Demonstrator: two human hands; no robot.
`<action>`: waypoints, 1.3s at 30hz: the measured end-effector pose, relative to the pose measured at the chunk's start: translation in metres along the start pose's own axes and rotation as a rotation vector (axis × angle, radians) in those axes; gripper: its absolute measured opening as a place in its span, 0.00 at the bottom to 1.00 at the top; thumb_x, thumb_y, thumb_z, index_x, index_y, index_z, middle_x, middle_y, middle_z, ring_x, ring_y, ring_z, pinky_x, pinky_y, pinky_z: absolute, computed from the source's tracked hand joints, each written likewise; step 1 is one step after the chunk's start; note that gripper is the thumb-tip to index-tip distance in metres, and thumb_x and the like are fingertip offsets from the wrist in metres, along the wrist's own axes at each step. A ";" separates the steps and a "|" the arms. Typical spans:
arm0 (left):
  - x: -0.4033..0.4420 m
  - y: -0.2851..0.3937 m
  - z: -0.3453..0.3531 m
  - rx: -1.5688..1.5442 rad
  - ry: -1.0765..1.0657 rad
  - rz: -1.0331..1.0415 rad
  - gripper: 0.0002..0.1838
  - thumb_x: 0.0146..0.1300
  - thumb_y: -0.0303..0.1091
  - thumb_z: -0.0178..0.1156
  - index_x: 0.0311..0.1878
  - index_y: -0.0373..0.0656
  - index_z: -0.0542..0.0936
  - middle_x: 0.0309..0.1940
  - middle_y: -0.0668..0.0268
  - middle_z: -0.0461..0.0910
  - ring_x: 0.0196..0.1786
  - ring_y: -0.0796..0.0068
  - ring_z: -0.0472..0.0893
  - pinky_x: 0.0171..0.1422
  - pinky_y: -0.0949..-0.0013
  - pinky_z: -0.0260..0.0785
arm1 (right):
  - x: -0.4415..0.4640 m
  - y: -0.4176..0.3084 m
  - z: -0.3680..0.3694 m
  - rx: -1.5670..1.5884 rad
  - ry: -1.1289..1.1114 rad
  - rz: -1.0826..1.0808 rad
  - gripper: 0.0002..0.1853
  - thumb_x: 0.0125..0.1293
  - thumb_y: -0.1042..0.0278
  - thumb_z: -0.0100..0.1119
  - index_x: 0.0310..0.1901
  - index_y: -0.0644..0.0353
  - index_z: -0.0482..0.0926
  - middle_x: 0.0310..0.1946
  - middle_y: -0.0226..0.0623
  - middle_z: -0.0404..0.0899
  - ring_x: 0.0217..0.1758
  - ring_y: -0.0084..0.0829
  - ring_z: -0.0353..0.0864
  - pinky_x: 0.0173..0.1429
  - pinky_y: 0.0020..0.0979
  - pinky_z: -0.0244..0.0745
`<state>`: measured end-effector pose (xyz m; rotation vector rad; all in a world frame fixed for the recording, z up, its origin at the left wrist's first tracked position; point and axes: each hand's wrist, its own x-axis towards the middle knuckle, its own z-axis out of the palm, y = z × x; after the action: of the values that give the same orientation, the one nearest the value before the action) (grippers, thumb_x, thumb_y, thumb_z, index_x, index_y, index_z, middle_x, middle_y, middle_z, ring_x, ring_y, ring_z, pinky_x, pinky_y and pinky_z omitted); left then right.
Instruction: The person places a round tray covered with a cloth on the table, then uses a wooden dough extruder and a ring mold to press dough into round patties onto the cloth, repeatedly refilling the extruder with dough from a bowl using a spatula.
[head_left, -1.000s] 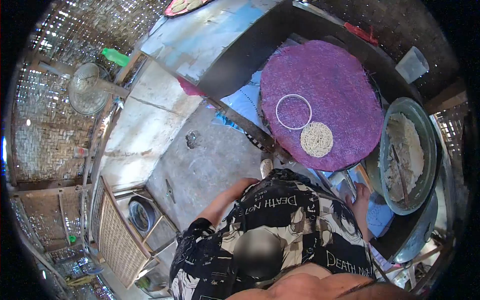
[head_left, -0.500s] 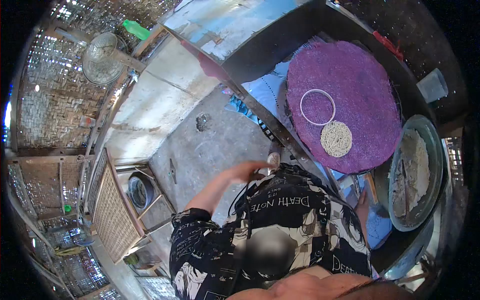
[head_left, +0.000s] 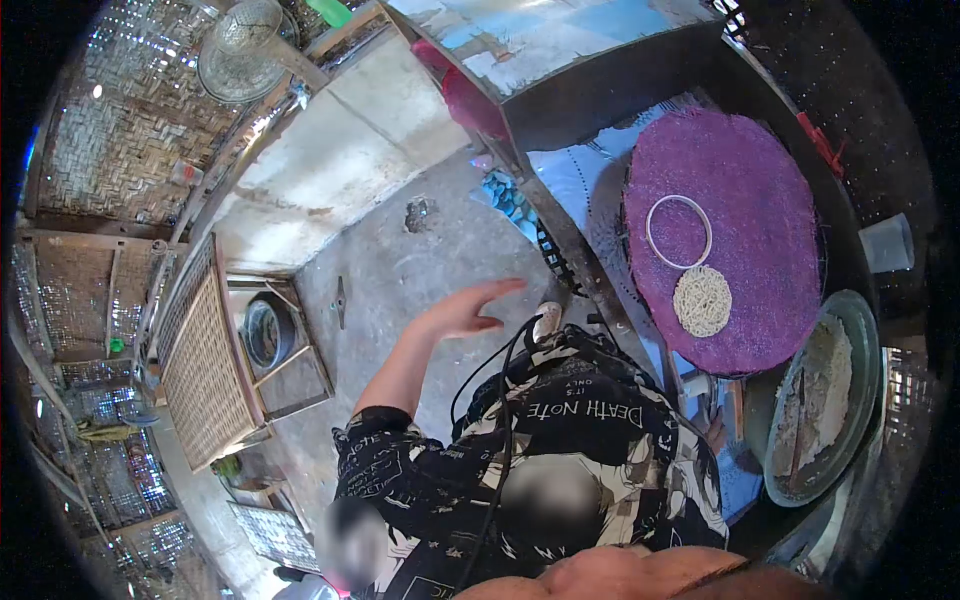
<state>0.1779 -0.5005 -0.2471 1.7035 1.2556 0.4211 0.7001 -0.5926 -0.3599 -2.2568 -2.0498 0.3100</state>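
My left hand (head_left: 468, 309) is held out over the grey floor, fingers apart, with nothing in it. At the right side of my body, my right hand (head_left: 715, 434) shows only in part, low beside the work stand; its fingers are mostly hidden. Ahead on the right lies a round purple mesh-covered surface (head_left: 740, 190). On it rest a thin white ring (head_left: 679, 232) and, touching or nearly touching its lower edge, a flat disc of pale noodle-like strands (head_left: 702, 301). A large green-grey basin (head_left: 868, 400) of pale dough or flour, with a stick in it, stands to the right.
A clear plastic container (head_left: 887, 243) is at the far right. A woven bamboo rack (head_left: 205, 360) and a dark round tub (head_left: 268, 333) are at the left. A pale low wall (head_left: 330, 170) borders the floor. A wooden beam edges the stand.
My left hand has moved away from my shirt, outward over the floor, and its fingers have spread. The view has turned, shifting the purple surface rightward. The ring and noodle disc keep their places on it.
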 end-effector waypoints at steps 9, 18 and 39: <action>0.054 -0.021 0.010 -0.035 -0.703 -0.078 0.28 0.45 0.16 0.50 0.54 0.45 0.74 0.49 0.61 0.77 0.52 0.64 0.76 0.58 0.68 0.65 | -0.025 0.009 -0.034 0.332 -0.085 0.194 0.50 0.45 0.50 0.66 0.66 0.62 0.50 0.54 0.56 0.64 0.47 0.49 0.71 0.47 0.41 0.69; 0.132 0.139 -0.104 0.282 -0.560 0.519 0.15 0.55 0.20 0.53 0.47 0.40 0.78 0.42 0.57 0.79 0.46 0.64 0.78 0.53 0.67 0.68 | -0.044 -0.016 -0.126 1.529 -0.034 0.287 0.50 0.42 0.49 0.68 0.64 0.62 0.53 0.51 0.55 0.66 0.43 0.47 0.73 0.43 0.39 0.71; 0.235 0.274 -0.097 -1.311 -0.816 0.927 0.38 0.48 0.32 0.64 0.65 0.44 0.60 0.53 0.65 0.71 0.59 0.63 0.68 0.66 0.46 0.56 | 0.081 -0.228 -0.270 1.596 -0.833 -0.041 0.67 0.33 0.10 0.36 0.60 0.71 0.58 0.45 0.52 0.72 0.45 0.42 0.75 0.50 0.39 0.69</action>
<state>0.3565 -0.2556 -0.0286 0.9232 -0.4882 0.7345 0.5391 -0.4677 -0.0601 -1.0158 -0.9906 2.1113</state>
